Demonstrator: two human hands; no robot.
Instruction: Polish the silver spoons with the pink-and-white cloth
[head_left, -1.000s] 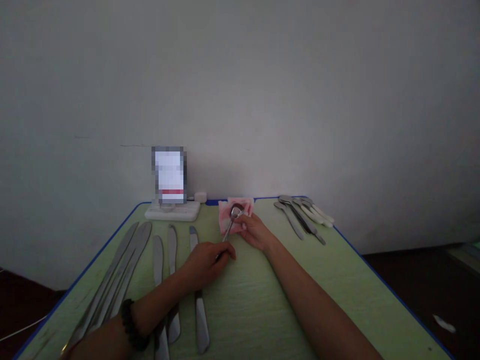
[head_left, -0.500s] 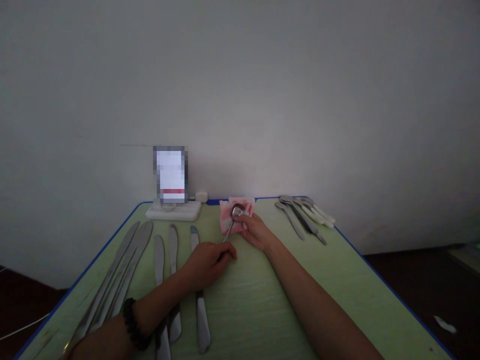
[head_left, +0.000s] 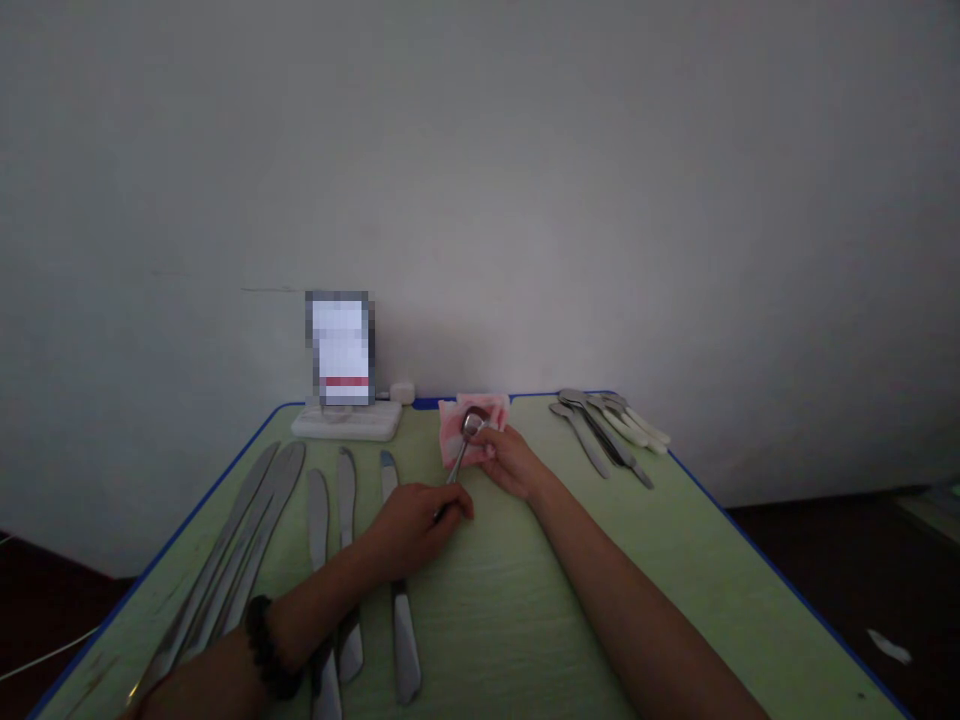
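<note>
A metal spoon (head_left: 472, 424) slants over the middle of the table, its bowl at the far end. My left hand (head_left: 420, 525) is closed around its handle. My right hand (head_left: 512, 462) pinches a pink and white cloth (head_left: 452, 425) beside the bowl, with the thumb on top close to the spoon. The cloth lies behind and under the bowl; the right fingers beneath it are hidden. A table knife (head_left: 406, 640) lies partly under my left hand, and two more, one a table knife (head_left: 319, 510), lie under the left forearm.
Several long knives (head_left: 240, 530) lie along the left side of the green table (head_left: 525, 620). Spoons (head_left: 592, 425), some white-handled, are grouped at the back right. A lit, blurred screen (head_left: 343, 350) stands on a white base (head_left: 349, 422), near a white plug (head_left: 403, 393). A wall rises behind.
</note>
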